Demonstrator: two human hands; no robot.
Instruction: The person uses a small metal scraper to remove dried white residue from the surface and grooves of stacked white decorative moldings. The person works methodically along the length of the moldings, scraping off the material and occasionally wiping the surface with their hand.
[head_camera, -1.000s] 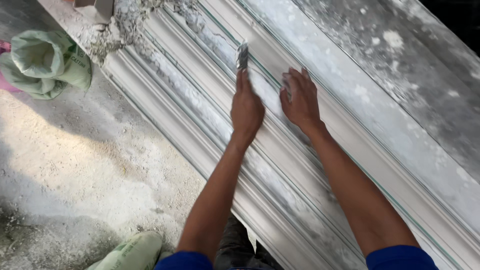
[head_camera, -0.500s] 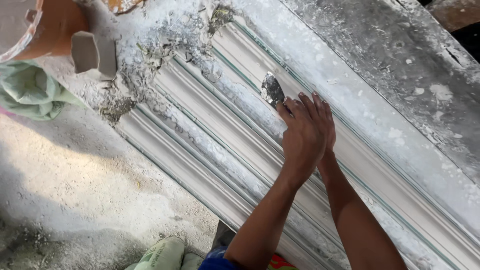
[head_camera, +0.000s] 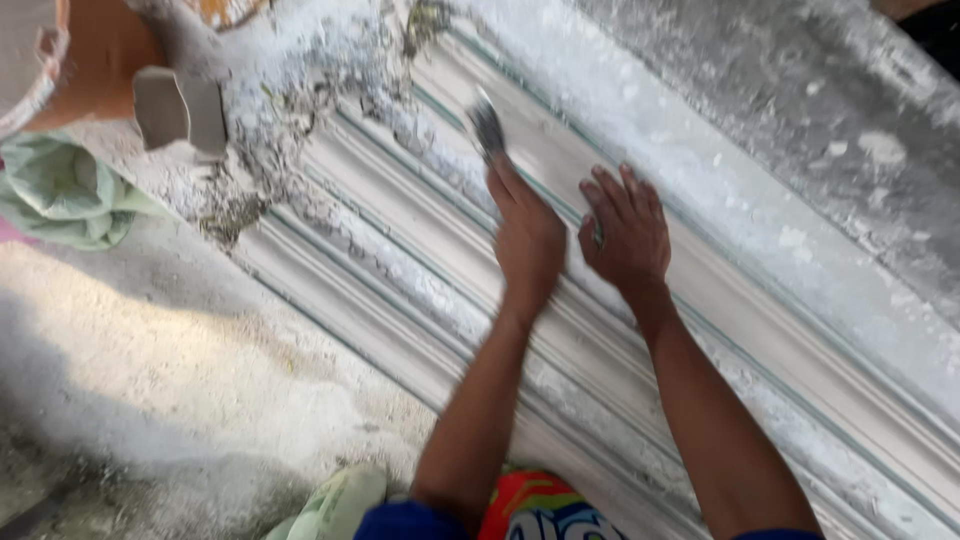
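A crumpled pale green cloth (head_camera: 55, 195) lies far left beside a grey broken block (head_camera: 180, 108) and plaster rubble. On the long ribbed white plaster moulding (head_camera: 760, 330), the left hand (head_camera: 527, 240) grips a small grey scraper blade (head_camera: 487, 125), its tip on a ridge. Just beside it the right hand (head_camera: 625, 232) presses flat with fingers spread, and the moulding runs on bare to the lower right.

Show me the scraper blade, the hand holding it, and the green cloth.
scraper blade (head_camera: 487, 127), head view, on the flat metal blade.
left hand (head_camera: 527, 235), head view, on the back of the hand.
green cloth (head_camera: 60, 190), head view, on its crumpled middle.
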